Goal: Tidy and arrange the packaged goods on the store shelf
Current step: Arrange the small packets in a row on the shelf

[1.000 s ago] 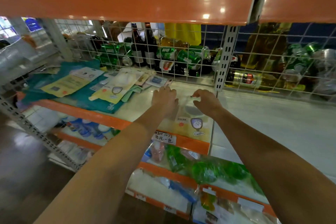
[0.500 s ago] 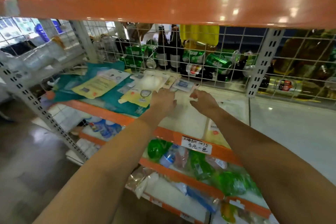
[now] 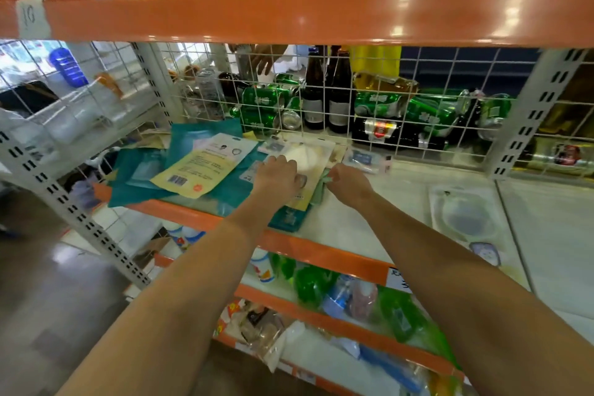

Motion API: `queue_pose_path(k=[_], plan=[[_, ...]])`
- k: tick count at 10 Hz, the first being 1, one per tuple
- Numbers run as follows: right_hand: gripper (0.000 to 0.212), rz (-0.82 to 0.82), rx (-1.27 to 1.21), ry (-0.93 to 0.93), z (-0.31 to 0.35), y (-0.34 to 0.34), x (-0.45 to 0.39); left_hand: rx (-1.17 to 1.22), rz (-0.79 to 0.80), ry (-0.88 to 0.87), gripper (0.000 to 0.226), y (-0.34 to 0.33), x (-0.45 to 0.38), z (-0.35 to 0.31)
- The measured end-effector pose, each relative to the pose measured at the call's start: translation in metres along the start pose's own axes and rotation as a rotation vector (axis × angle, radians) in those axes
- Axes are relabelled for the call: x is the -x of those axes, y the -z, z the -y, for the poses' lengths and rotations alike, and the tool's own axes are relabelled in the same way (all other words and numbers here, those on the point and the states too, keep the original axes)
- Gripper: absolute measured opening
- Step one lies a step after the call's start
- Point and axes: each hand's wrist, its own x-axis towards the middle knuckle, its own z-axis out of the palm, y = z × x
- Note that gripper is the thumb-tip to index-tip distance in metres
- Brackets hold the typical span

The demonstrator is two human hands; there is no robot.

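Hands [image 3: 279, 175] [image 3: 348, 184] on yellow packet [image 3: 316, 167] (shelf [image 3: 360, 222])

White shelf [image 3: 363, 225] with orange front edge, teal and yellow flat packets [image 3: 196, 167] heaped left, clear packet [image 3: 466, 219] right

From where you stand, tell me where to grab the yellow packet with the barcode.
Pinch the yellow packet at its near corner by the barcode, coming from the aisle side. It lies flat on top of the teal packets, and that corner looks the most exposed, so fingers could probably slip under it.
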Motion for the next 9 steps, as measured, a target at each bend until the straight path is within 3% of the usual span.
queue_pose_path(k=[3,5,9], plan=[[0.032,-0.063,-0.158,-0.197,0.024,-0.018,-0.024,0.018,-0.024,-0.024,0.036,-0.015,-0.02,0.028],[0.037,-0.005,-0.428,-0.378,0.025,-0.019,-0.043,0.065,-0.039,-0.024,0.035,-0.02,-0.028,0.034],[0.049,-0.09,-0.685,-0.447,0.054,-0.018,-0.054,0.066,-0.059,-0.037,0.037,-0.025,-0.032,0.04]])
